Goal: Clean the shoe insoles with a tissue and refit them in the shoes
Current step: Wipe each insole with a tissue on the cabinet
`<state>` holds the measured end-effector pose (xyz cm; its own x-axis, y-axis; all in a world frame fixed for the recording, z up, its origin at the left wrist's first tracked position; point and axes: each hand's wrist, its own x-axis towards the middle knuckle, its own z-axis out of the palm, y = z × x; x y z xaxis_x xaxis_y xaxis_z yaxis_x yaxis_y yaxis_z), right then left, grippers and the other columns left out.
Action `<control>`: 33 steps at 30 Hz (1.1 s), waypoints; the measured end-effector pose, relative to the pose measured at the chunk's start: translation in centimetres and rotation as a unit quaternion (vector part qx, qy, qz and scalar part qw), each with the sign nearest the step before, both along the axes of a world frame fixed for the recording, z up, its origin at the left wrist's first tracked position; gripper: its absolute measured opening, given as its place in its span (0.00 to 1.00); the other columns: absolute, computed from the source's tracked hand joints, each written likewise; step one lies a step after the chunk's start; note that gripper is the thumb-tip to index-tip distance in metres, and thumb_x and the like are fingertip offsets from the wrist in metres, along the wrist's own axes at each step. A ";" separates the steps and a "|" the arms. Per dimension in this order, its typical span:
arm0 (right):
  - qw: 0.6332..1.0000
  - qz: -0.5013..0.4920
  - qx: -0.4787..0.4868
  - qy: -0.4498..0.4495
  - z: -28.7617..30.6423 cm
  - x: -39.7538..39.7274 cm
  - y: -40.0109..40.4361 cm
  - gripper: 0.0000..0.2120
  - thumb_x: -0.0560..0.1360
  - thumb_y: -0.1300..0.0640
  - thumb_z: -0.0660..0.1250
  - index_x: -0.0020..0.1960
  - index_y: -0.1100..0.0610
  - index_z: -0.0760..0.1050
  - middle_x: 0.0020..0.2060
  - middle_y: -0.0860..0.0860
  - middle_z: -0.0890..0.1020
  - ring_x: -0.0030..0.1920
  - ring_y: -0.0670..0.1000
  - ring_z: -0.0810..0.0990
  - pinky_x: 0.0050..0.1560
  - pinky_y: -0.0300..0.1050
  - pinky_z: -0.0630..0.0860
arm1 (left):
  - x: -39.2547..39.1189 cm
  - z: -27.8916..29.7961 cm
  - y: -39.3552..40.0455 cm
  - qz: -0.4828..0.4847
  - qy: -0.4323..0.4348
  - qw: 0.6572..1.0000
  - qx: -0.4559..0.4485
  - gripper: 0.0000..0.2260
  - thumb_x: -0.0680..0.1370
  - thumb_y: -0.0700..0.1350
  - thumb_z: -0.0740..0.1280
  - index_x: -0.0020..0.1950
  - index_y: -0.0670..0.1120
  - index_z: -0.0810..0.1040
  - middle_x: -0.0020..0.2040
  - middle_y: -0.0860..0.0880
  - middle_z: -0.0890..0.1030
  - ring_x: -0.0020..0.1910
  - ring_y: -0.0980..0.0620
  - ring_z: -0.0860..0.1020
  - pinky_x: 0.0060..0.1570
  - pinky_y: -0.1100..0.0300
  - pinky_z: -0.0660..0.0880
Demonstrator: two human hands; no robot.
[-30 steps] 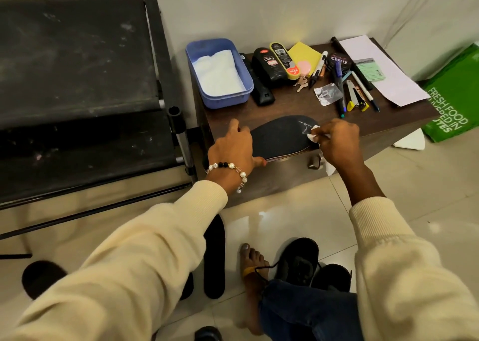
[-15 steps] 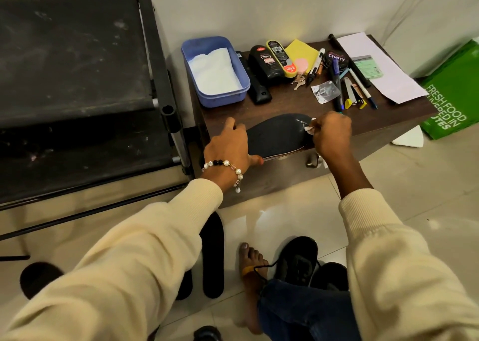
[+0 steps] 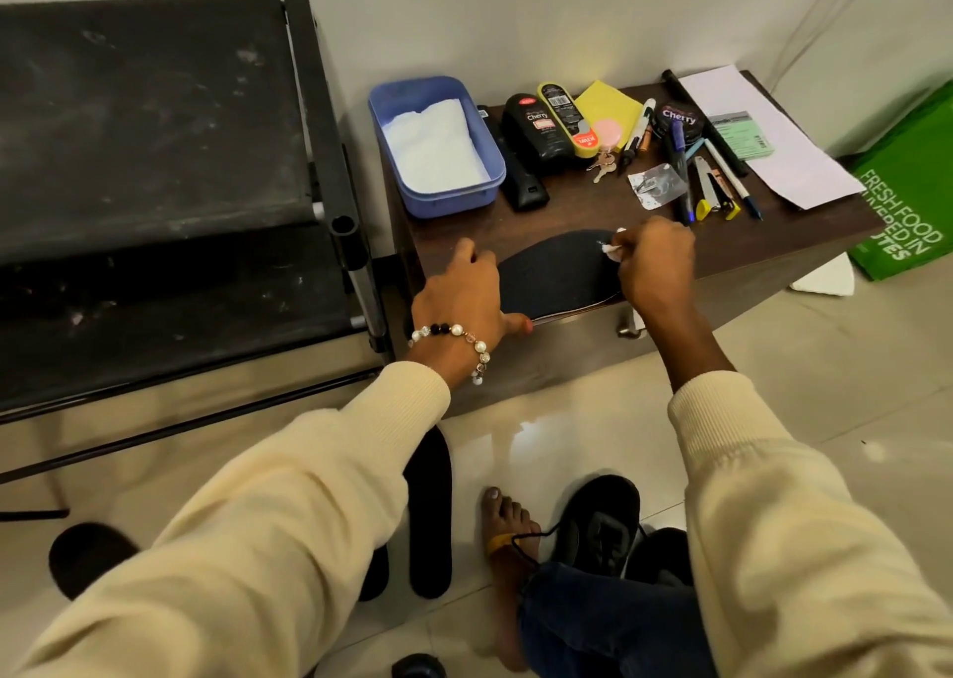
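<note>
Soft dim indoor light, glare on the glossy floor [image 3: 541, 435], wide-angle bowing at edges.

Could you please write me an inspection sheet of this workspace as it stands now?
Surface: dark wooden table, insole overhanging its front edge.
Job's things: black insole on the table; tissue pressed to it; second insole and black shoes on the floor.
Clutter: blue tub holding white tissues, polish bottles, pens, keys, paper sheet.
Grippers: left hand holds the insole's end; right hand pinches the tissue.
Cables: nothing seen.
Surroundings: black rack, green bag, tiled floor.
</note>
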<state>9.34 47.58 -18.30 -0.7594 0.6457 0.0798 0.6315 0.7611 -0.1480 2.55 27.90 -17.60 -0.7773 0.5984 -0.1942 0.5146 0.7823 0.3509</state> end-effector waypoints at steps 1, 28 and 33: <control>1.000 0.028 -0.001 -0.006 0.1 -0.2 -0.2 0.12 0.76 0.64 0.64 0.58 0.60 0.80 0.54 0.61 0.78 0.55 0.60 0.75 0.55 0.50 0.74 | -0.1 0.0 0.0 0.001 0.000 1.000 0.001 0.37 0.66 0.62 0.75 0.69 0.47 0.69 0.68 0.48 0.65 0.55 0.42 0.77 0.44 0.52 0.75; 0.996 -0.071 0.013 -0.043 1.4 -0.7 -1.8 0.09 0.76 0.66 0.64 0.55 0.67 0.76 0.53 0.64 0.78 0.55 0.62 0.76 0.55 0.53 0.73 | -0.1 -0.3 -0.1 -0.001 0.004 1.000 0.009 0.36 0.66 0.64 0.74 0.67 0.47 0.70 0.66 0.49 0.67 0.53 0.42 0.78 0.40 0.54 0.71; 0.999 -0.019 0.008 -0.035 1.3 -2.5 -2.6 0.11 0.77 0.64 0.63 0.58 0.66 0.76 0.54 0.63 0.77 0.56 0.61 0.74 0.55 0.51 0.72 | -0.1 -0.3 -0.1 0.000 0.007 1.000 0.012 0.34 0.66 0.63 0.74 0.66 0.47 0.71 0.65 0.50 0.67 0.51 0.43 0.78 0.39 0.55 0.71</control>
